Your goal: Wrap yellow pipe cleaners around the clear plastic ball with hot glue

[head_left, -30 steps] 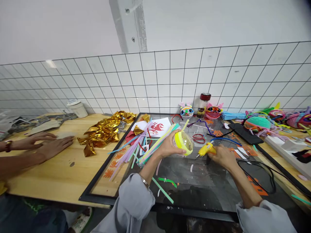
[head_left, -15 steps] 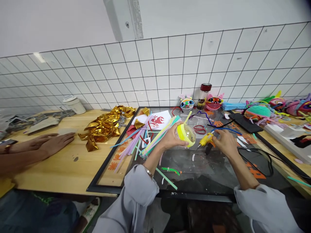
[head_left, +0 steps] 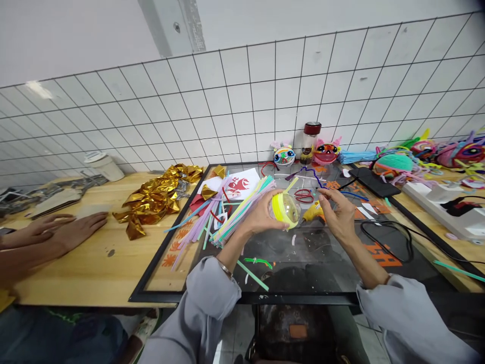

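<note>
My left hand (head_left: 261, 215) is closed around a clear plastic ball (head_left: 293, 207) banded with yellow pipe cleaner (head_left: 279, 207). It holds the ball tilted above the dark mat. Just right of the ball, my right hand (head_left: 339, 212) is raised with thumb and forefinger drawn together; whatever is between them, if anything, is too small to make out. Below those fingertips lies a yellow hot glue gun (head_left: 312, 211), partly hidden by the hand. Behind it rest red-handled scissors (head_left: 303, 195). A bundle of pastel pipe cleaners (head_left: 242, 210) spreads out left of the ball.
Gold foil (head_left: 159, 197) lies crumpled at left, near another person's hands (head_left: 79, 230). Finished pipe-cleaner animal heads (head_left: 284, 155) and a lidded bottle (head_left: 309, 144) stand by the wall. At right are a black phone (head_left: 375, 182), a power strip (head_left: 447, 210) and a looping black cable (head_left: 407, 242).
My right hand has lifted off the glue gun, which stays on the mat. My left hand still holds the ball. The view has shifted slightly.
</note>
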`<state>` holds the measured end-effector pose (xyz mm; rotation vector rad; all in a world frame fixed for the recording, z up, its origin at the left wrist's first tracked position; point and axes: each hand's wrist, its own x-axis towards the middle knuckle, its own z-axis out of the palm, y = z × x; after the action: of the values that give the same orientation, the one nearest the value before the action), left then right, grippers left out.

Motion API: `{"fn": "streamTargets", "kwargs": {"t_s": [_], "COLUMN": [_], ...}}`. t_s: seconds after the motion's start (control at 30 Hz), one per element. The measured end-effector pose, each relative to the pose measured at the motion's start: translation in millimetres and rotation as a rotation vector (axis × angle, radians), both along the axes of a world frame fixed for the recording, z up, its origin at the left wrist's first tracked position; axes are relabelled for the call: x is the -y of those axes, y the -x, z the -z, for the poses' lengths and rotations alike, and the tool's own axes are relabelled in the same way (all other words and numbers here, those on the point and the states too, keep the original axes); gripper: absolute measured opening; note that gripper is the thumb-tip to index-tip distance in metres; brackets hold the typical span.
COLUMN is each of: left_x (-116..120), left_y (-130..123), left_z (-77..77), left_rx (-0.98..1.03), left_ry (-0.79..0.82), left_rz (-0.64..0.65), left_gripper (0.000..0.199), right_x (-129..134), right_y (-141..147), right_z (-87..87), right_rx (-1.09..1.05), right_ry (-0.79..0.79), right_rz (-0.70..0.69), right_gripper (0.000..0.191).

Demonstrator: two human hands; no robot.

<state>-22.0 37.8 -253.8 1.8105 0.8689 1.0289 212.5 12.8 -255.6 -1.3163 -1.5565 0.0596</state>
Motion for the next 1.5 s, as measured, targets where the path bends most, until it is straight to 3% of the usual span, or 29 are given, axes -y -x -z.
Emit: {"fn": "streamTargets", "kwargs": {"t_s": [0.13, 0.33, 0.7, 1.1, 1.5], "left_x": [3.6, 1.8, 2.1, 2.7, 2.2], "left_y": [-0.9, -0.4, -1.7, -2.2, -3.1], "left_z": [-3.1, -1.8, 2.4, 5.2, 2.2], "left_rx": [-0.072, -0.211, -0.23, -0.224, -0.232], "left_ry": [-0.043, -0.134, -0.159, -0.155, -0.196], "left_rz": [-0.033, -0.063, -0.023, -0.031, -0.02], "left_gripper": [0.097, 0.094, 0.09, 0.089, 0.086], "right_x": [1.3, 2.4, -3.6, -1.9, -0.2], "right_y": [14.2, 34.3, 29.4, 26.7, 30.9], "right_z": [-20.3, -44.0, -28.7, -14.6, -11.4], "right_rx": [-0.143, -0.017, 0.116, 0.35, 0.337], "right_ry": [-0.096, -0.192, -0.158, -0.095, -0.112], "right_rz": [-0.115, -0.272, -0.329, -0.252, -0.297], "right_gripper": [0.03, 0.033, 0.017, 0.023, 0.023]}}
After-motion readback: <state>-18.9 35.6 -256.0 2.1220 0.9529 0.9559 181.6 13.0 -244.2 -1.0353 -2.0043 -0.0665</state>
